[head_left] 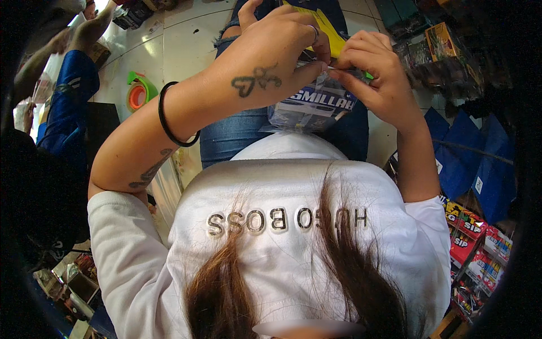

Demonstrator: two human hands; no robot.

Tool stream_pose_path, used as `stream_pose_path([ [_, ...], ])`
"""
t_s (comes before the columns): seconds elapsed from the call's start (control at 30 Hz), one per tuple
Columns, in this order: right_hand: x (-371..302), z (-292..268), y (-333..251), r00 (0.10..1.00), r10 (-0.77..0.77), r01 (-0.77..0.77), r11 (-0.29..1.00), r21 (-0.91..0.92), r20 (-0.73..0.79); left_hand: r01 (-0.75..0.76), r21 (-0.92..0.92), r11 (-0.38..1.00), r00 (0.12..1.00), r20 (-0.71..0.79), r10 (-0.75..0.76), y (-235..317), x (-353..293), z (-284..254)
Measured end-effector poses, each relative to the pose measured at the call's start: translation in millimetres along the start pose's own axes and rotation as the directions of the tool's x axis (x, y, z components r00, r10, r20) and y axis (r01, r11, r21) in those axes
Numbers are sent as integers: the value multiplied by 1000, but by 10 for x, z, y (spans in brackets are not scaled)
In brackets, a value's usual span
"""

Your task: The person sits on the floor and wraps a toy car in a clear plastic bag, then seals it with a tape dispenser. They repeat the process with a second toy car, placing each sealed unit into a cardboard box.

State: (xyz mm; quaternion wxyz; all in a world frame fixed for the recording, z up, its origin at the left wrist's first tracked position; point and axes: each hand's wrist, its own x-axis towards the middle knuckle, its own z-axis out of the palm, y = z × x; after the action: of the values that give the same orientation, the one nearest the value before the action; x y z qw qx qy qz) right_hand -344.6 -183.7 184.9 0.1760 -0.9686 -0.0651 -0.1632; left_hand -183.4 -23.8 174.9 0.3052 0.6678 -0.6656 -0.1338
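Note:
On my lap sits a dark blue package with pale lettering (307,108), covered in shiny clear plastic film (323,81). My left hand (291,42) reaches across above it, thumb and forefinger pinched at the film's upper edge. From the other side, my right hand (374,70) pinches the same edge with thumb and forefinger, the fingertips of both hands almost meeting. Just beyond the hands lies a bright yellow item (326,27), partly covered by my left hand. A small bit of green shows beside my right fingers.
A green tape dispenser with an orange core (139,93) rests on the tiled floor (175,42) to the left. Another person's blue-clothed limb (70,96) is farther left. Wrapped goods (446,48), blue folded pieces (471,150) and red packets (466,248) are stacked on the right.

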Motion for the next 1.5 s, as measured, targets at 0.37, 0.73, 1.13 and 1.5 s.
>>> stream_pose_path([
  [0.37, -148, 238, -220, 948, -150, 14, 902, -432, -282, 526, -245, 814, 832, 347, -433, -43, 235, -35],
  [0.73, -96, 266, 4, 982, -105, 52, 949, -310, -158, -96, 286, 953, 990, -68, 120, -68, -1, 82],
  [1.13, -97, -149, -134, 972, -61, -6, 959, -284, -225, -294, 440, 849, 901, -170, 400, -135, 0, 121],
  [1.5, -77, 253, -133, 971, 87, -109, 990, -89, -221, -226, 235, 945, 971, 126, 201, -173, 74, -649],
])
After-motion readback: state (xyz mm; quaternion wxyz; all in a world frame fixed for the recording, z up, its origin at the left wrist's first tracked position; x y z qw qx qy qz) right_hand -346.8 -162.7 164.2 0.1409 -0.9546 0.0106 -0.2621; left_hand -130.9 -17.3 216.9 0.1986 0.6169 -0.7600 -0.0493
